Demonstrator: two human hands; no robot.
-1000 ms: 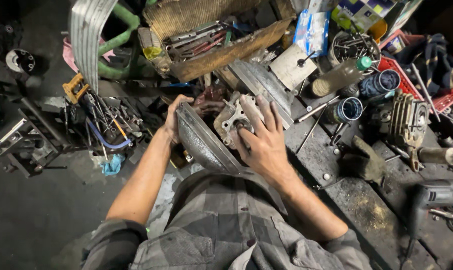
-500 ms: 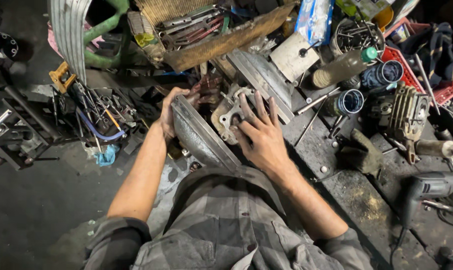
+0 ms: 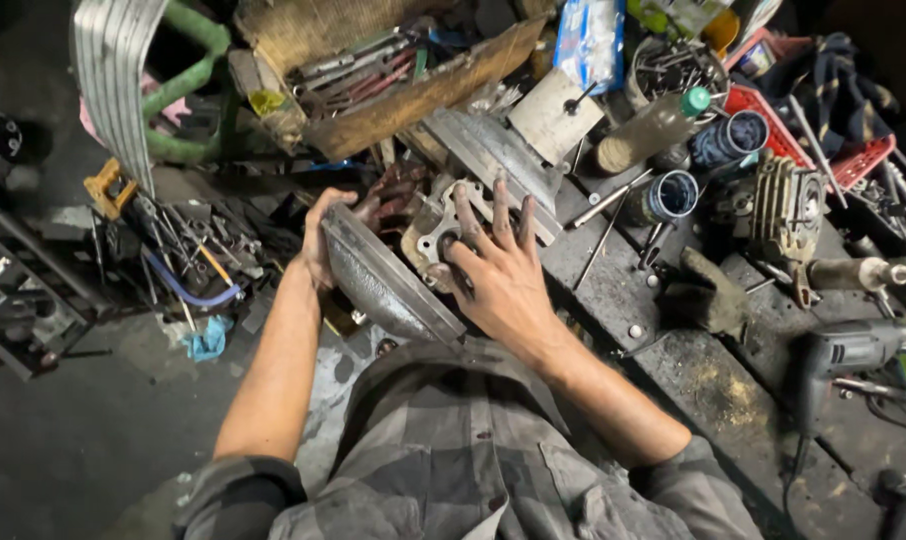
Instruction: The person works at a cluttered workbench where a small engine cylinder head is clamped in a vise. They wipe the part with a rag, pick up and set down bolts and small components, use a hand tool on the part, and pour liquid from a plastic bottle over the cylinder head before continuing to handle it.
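A grey metal engine cover (image 3: 388, 285) is held on edge in front of the person's chest, above the cluttered tabletop (image 3: 673, 350) — the left hand (image 3: 323, 240) is closed around its upper rim, while the right hand (image 3: 498, 270) is laid flat, fingers (image 3: 461, 215) spread, on the pale engine casing (image 3: 438, 225) just behind it. The step in hand is judged to be steadying and positioning of the two parts — the next move would call for careful alignment of their faces.

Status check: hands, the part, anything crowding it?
Left hand grips the far edge of the round cover. Right hand spread flat on the engine casting. Loose tools crowd the left.
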